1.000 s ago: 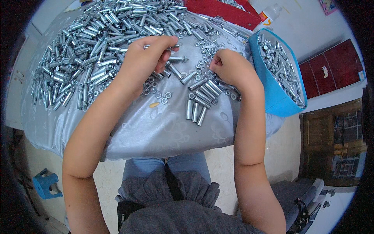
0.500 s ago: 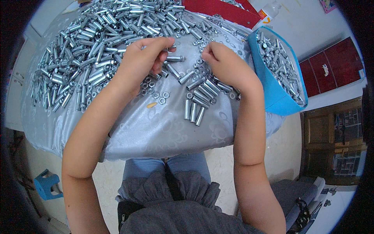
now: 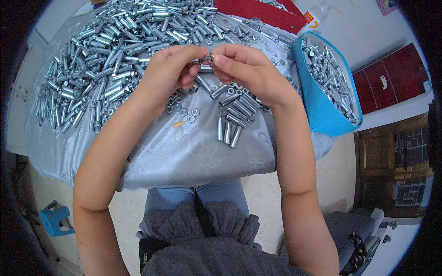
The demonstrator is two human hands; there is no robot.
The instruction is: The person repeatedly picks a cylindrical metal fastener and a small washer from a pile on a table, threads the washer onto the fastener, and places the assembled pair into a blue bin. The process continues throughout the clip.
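Observation:
My left hand (image 3: 168,73) and my right hand (image 3: 246,71) meet above a table draped in a silvery cloth (image 3: 193,156). Between their fingertips they pinch a small metal bolt with a nut (image 3: 207,59). Under the hands lie a short row of metal sleeves (image 3: 229,131) and a few loose nuts (image 3: 189,115). A big heap of metal sleeve bolts (image 3: 115,50) covers the cloth to the left and behind.
A blue tub (image 3: 322,110) full of metal parts stands at the right table edge. A red flat box (image 3: 262,11) and a white bottle (image 3: 315,14) lie behind. A small blue stool (image 3: 53,218) stands on the floor lower left; a red cabinet (image 3: 391,85) right.
My two hands were apart on the pile, picking among the parts. They have lifted and come together, now pinching one small piece between their fingertips.

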